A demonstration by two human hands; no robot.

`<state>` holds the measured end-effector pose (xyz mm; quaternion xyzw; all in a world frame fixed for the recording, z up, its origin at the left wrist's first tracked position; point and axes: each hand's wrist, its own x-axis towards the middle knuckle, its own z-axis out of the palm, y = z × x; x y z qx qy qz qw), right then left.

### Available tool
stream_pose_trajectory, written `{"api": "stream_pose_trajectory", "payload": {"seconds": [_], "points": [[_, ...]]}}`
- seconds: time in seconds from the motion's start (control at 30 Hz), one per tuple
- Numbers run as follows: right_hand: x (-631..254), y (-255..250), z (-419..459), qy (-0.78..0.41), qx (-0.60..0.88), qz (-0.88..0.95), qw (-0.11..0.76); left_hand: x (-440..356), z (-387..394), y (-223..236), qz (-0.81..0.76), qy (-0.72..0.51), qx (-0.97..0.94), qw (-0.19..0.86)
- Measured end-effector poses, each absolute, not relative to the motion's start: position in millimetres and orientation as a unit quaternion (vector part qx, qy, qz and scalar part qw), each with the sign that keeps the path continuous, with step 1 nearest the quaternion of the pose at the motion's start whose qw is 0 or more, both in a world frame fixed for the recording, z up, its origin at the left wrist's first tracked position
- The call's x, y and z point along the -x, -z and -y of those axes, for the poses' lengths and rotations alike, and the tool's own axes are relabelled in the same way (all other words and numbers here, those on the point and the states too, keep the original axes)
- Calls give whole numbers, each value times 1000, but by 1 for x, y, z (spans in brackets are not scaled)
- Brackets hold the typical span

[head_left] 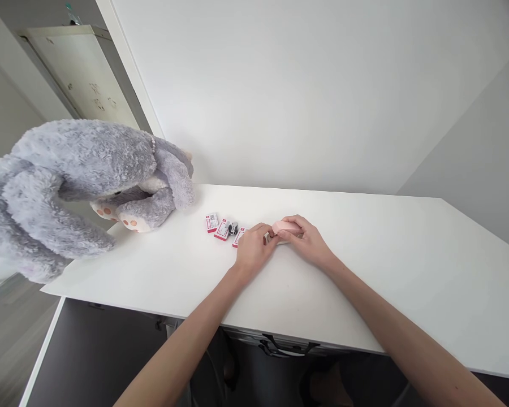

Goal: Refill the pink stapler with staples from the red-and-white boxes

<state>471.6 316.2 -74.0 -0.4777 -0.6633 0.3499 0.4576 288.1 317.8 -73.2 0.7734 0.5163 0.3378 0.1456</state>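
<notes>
A small pink stapler-like object [285, 228] rests on the white table [385, 271]. My right hand [307, 240] is closed around it from the right. My left hand [254, 249] pinches at its left end with curled fingers. Just left of my hands lie small red-and-white boxes [212, 222] [223, 230], a third [238, 236] partly hidden by my left hand, and a small dark metal piece [233, 228] between them.
A big grey plush toy [80, 181] lies over the table's left end, its paws on the top. A white wall stands behind the table. Below the front edge hang dark handles [280, 346]. A cabinet [80, 73] stands at the far left.
</notes>
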Motion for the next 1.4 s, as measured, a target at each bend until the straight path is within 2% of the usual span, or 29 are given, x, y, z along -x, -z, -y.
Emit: {"api": "stream_pose_trajectory", "payload": {"seconds": [0.53, 0.93, 1.4], "points": [[-473, 73, -314, -365, 467, 661, 461, -289, -318, 76, -527, -339, -767, 142], [-475, 75, -318, -392, 483, 621, 476, -290, -316, 77, -530, -340, -755, 185], [-478, 71, -322, -494, 401, 540, 552, -291, -316, 76, -531, -292, -777, 167]]}}
